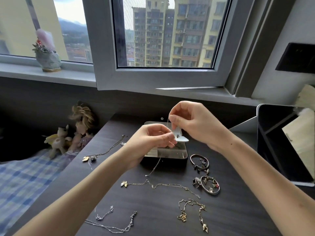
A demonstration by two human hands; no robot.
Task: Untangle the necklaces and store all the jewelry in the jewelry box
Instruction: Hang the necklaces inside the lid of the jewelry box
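Both my hands hover over the open jewelry box (pixel 185 155) on the dark desk. My right hand (pixel 192 121) pinches a thin silver chain (pixel 168 120) and lifts it upward. My left hand (pixel 153 140) pinches the same chain lower down, and its loose end (pixel 154 168) trails over the box's front edge onto the desk. A white card (pixel 181 136) with a small dark piece on it stands in the box just behind my fingers. Loose necklaces lie spread out: one with a gold heart (pixel 102 153), one with a small pendant (pixel 162 184), a gold one (pixel 194 212), a silver one (pixel 115 222).
Two bangles (pixel 199 161) (pixel 210 184) with small earrings and charms lie right of the box. A black and white organizer (pixel 283 143) stands at the desk's right edge. Plush toys (pixel 68 135) sit on a checked bed left of the desk. The window frame juts out behind.
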